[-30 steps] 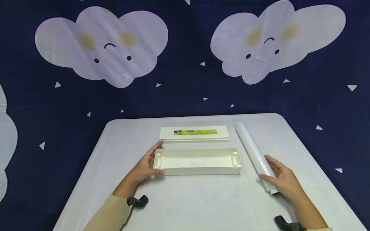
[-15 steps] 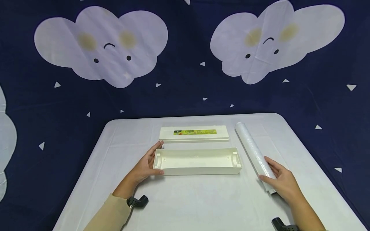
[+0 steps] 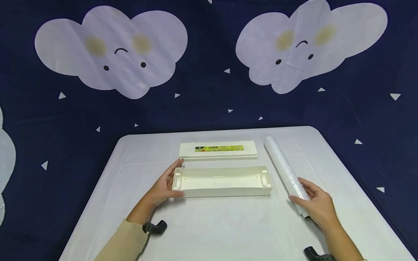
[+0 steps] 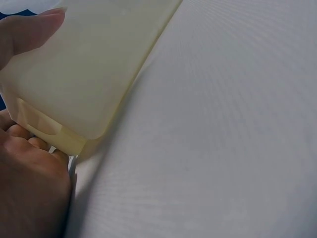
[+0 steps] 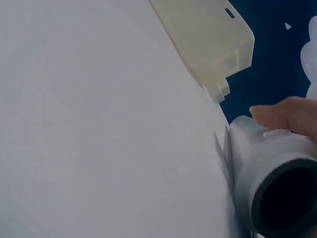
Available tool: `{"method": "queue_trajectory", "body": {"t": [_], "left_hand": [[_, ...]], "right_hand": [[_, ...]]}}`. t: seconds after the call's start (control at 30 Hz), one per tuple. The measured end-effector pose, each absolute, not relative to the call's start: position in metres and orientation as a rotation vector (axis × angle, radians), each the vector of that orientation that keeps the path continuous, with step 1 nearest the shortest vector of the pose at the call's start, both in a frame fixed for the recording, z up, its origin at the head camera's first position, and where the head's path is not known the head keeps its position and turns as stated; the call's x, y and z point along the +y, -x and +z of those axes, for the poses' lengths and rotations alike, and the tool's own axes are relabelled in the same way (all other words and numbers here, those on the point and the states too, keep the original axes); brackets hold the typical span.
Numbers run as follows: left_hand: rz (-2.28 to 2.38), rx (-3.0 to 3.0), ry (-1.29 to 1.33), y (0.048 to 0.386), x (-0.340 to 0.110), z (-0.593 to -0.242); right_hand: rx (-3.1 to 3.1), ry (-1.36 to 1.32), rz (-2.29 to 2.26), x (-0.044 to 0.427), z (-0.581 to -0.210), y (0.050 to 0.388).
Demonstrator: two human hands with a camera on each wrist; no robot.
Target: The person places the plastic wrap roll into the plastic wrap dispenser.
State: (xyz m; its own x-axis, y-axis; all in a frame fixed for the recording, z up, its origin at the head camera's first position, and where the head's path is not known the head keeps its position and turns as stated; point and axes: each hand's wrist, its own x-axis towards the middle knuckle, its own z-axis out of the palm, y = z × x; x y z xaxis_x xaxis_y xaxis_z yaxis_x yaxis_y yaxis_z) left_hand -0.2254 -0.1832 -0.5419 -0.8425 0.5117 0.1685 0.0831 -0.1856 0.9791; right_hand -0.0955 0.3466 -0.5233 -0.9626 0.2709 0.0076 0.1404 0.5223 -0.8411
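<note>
An open cream plastic box [image 3: 222, 192] lies lengthwise across the table, its inside facing up. At its left end my left hand [image 3: 161, 187] grips it, the thumb on the front wall and the fingers at the end and behind. In the left wrist view the thumb [image 4: 42, 29] lies against the box wall [image 4: 94, 64]. A roll of plastic wrap [image 3: 283, 165] lies slanted to the right of the box. Near its closer end my right hand [image 3: 318, 204] holds it between thumb and fingers. The right wrist view shows the roll's hollow core [image 5: 287, 198].
Behind the box lies a matching cream lid [image 3: 218, 154] with a yellow-green label. All of it sits on a white-covered table [image 3: 228, 228]. A dark blue cloth [image 3: 209, 112] with cloud prints hangs behind the table's far edge.
My right hand has shifted slightly left, and the near end of the roll has moved a little left with it. The left hand keeps its hold on the box.
</note>
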Motion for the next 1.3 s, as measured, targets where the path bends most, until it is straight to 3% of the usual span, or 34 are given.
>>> {"method": "queue_trajectory", "body": {"t": [0.83,1.3], "left_hand": [[2.103,1.807,-0.700,0.223,-0.184,-0.539],[2.114,1.776,-0.722,0.224,-0.184,-0.540]], "right_hand": [[-2.505,0.517,1.355,0.335,-0.519,0.093],[-2.491,0.475,1.359,0.338,-0.511,0.092]]}}
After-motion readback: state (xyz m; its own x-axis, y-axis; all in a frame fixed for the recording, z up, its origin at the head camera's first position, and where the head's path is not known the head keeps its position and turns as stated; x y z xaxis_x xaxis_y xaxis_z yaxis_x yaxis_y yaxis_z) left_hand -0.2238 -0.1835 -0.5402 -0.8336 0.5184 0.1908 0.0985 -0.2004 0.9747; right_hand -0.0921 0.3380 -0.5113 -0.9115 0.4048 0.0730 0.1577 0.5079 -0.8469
